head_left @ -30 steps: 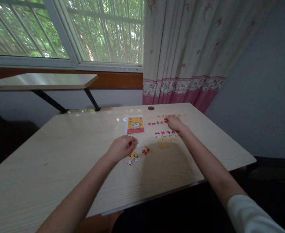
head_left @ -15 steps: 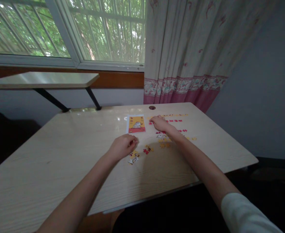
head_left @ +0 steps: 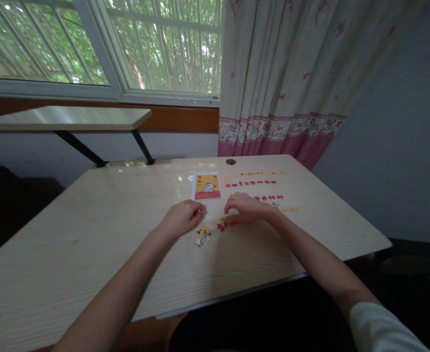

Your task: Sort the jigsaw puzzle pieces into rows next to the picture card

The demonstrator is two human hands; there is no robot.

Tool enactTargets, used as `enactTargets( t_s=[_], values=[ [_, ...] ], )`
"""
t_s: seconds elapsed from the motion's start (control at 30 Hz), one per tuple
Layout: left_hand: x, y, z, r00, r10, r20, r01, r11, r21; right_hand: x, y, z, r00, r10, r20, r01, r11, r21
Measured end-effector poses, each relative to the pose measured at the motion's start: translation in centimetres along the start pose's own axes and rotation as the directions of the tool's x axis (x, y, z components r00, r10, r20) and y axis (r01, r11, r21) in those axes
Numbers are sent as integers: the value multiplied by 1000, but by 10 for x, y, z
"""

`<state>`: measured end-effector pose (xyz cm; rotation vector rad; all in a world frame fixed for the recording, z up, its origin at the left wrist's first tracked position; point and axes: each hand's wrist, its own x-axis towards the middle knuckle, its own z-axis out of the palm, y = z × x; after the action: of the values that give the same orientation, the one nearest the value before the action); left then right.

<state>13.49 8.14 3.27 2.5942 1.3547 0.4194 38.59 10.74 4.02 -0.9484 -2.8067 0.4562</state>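
My left hand (head_left: 183, 216) rests on the table with its fingers curled and pressed together; what they may hold is hidden. Just below it lies a small joined cluster of white and yellow puzzle pieces (head_left: 202, 236). My right hand (head_left: 249, 207) hovers over the pieces to the right, thumb and fingers apart, nothing visible between them. By its thumb sits a red and yellow puzzle cluster (head_left: 221, 226). A picture card (head_left: 206, 187) with a white cartoon animal on yellow and red lies beyond both hands. My right hand hides part of the nearer piece rows.
Loose pieces lie in rows on the right: a yellow row (head_left: 253, 174), a red row (head_left: 257, 183) and a shorter red row (head_left: 275, 197). A raised shelf (head_left: 90, 120) stands at the back left of the wooden table (head_left: 108, 254). A curtain (head_left: 281, 98) hangs behind.
My right hand has come back from the far red row toward me, near the red and yellow cluster, its fingers spread apart. My left hand has hardly moved.
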Motion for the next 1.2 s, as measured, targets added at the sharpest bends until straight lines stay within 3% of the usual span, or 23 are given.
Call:
enactTargets(
  t_s=[0.37,0.7,0.83,0.97,1.2],
  values=[
    [0,11,4,999,34,32,-34,999,-12,-7,-3,11,994,-34,102,35,999,-11],
    [-1,24,6,994,100,37,-99,995,-15,-9,-10,8,994,-39,98,22,985,170],
    [-1,26,8,998,60,-2,-60,982,-179,-8,-8,11,997,22,-74,4,944,330],
    [1,29,14,999,-29,-32,12,902,-431,-3,-11,17,954,104,-281,50,868,494],
    [4,29,24,975,-211,-69,94,674,-733,3,-24,26,895,226,-384,63,788,612]
  ],
)
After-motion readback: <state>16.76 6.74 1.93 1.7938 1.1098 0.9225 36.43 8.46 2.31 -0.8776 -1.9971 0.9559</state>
